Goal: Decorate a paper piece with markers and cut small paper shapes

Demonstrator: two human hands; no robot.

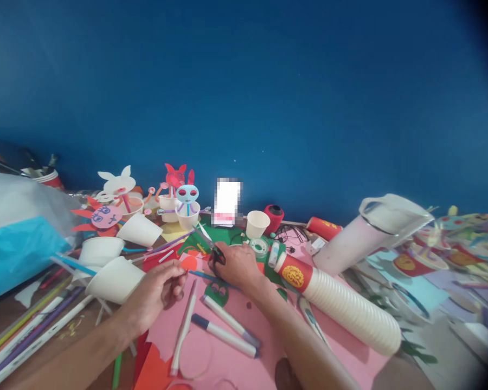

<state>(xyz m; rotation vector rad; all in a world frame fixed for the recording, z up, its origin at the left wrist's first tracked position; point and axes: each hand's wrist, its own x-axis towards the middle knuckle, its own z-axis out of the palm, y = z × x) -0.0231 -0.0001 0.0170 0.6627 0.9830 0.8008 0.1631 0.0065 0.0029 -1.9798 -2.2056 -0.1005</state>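
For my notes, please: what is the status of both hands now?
Left hand pinching red paper piece. Right hand on black-handled scissors. Stacked paper cups lying beside right forearm.

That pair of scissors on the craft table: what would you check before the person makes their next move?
Red paper disc pinched in the left hand: ok.
Black-handled scissors gripped in the right hand: ok.
Scissor blades pointing away from the left fingers: ok.
Caps on the two marker pens: cannot tell.
Clear tape roll near the right hand: ok.
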